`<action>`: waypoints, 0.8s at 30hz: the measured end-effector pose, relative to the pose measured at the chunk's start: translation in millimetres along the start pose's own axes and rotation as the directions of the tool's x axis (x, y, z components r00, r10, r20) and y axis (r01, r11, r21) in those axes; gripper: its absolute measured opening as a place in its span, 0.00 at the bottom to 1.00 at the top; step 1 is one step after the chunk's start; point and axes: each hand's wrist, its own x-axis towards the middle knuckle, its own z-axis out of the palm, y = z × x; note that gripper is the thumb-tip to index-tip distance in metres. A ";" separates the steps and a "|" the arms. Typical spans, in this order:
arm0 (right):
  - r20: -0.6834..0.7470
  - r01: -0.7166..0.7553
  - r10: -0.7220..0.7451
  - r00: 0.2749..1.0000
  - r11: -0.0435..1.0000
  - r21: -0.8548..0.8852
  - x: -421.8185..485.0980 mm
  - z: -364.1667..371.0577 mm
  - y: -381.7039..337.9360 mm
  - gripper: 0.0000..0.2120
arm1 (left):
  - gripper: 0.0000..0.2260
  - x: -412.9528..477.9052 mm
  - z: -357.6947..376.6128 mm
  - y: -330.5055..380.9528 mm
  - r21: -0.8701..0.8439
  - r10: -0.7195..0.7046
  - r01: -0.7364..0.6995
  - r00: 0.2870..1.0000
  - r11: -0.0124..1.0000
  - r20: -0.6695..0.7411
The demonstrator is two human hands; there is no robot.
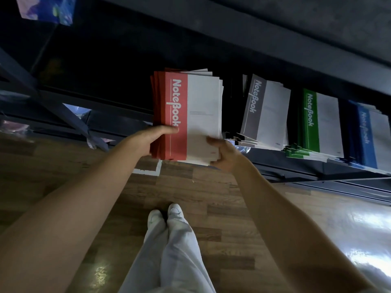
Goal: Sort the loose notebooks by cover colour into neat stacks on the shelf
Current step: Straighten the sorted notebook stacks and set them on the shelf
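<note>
flanking the red stack (186,115) rightward: grey stack (264,115), green stack (317,123).

Red stack (176,115) first: a red band down the cover, white lettering on it, the rest plain white. Grey stack (254,106), same layout, grey band. Green stack (310,121), green band. Blue stack (367,136), blue band. The shelf (300,169) frame is dark blue-grey. Floor (201,187), brown wood-grain planks, with a white tape corner (152,171). Pale grey trousers (179,250), white shoes (156,216).
</note>
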 end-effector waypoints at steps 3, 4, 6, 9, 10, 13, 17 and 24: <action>0.058 0.035 -0.036 0.998 0.999 0.011 1.8 7.8 12.4 0.05 | 0.34 3.2 0.8 2.9 0.045 0.031 -0.029 0.999 0.999 -0.032; 0.075 0.042 -0.042 0.996 0.999 0.006 -0.8 8.9 13.6 0.05 | 0.34 3.0 -0.6 4.7 0.062 0.026 -0.025 0.999 0.998 -0.021; 0.132 0.031 -0.029 0.991 0.999 -0.019 -5.2 3.4 10.0 0.03 | 0.33 2.9 -4.7 10.7 0.088 0.026 -0.026 1.000 0.996 0.003; 0.326 0.029 -0.015 0.945 0.999 -0.038 -7.6 -10.4 -1.2 0.24 | 0.32 3.5 -8.9 18.1 0.117 0.042 -0.044 0.999 0.992 0.019; 0.341 0.020 -0.004 0.940 0.999 -0.041 -4.6 -11.5 -3.4 0.30 | 0.31 4.0 -9.4 19.0 0.123 0.047 -0.049 0.999 0.991 0.022; 0.210 -0.014 0.017 0.978 1.000 -0.017 8.4 2.5 -11.8 0.28 | 0.30 9.7 -10.4 17.6 0.159 0.071 -0.072 0.997 0.985 0.015; 0.005 -0.031 0.032 0.999 0.993 -0.113 13.4 28.7 -10.6 0.16 | 0.27 14.2 -12.6 17.0 0.119 0.092 -0.091 0.996 0.989 -0.004; -0.056 0.058 -0.066 0.996 0.990 -0.129 17.7 36.2 7.2 0.17 | 0.30 14.7 -14.8 -7.7 -0.046 0.106 -0.110 0.990 0.993 -0.088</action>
